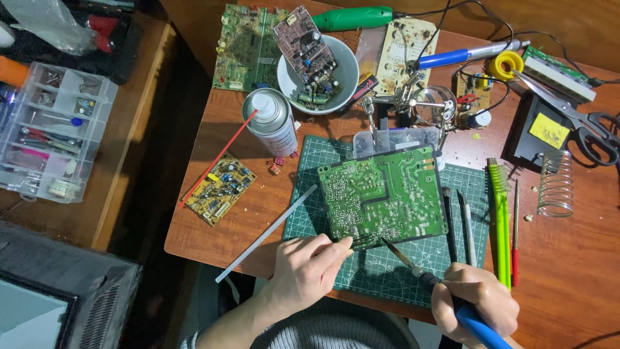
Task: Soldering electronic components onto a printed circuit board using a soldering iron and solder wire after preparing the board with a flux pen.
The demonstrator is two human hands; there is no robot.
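A wooden desk (pixel 568 271) carries one cutting mat (pixel 381 271). One green circuit board (pixel 382 195), just above both hands, is pinched by the left hand (pixel 303 268); one soldering iron (pixel 426 278) is gripped by the closed right hand (pixel 475 300).

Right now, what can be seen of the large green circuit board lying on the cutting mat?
The large green circuit board lies flat, solder side up, on the green gridded cutting mat, turned slightly askew. Pale traces and many small solder points cover it. The left hand holds something thin to its near edge, and the blue-handled soldering iron in the right hand points its tip there. Its far edge overlaps a clear plastic box.
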